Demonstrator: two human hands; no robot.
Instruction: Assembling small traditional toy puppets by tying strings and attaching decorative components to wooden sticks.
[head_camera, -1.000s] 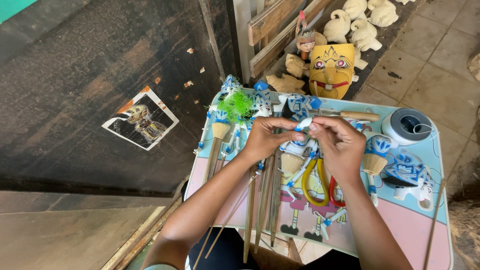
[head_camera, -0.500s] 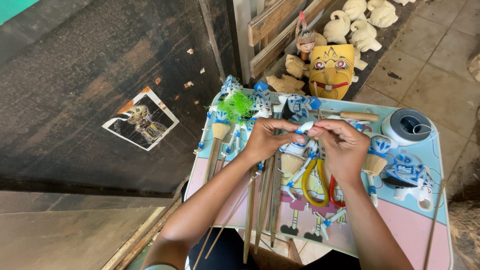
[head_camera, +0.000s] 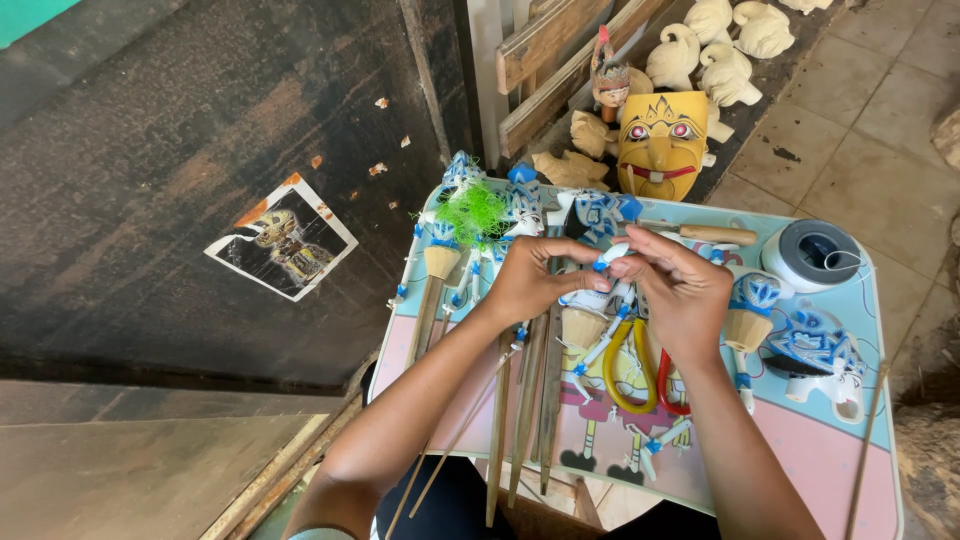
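A single head-worn camera looks steeply down from close above the pink-and-blue printed bench, facing forward toward a dark wooden wall and tiled floor.

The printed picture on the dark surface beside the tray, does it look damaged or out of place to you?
Yes. The printed picture lies askew on the dark surface, and its corners look torn, with ragged edges. Small scraps are scattered nearby.

One yellow mask, one spool of thread, one photo print, one green tuft — four white carved figures.
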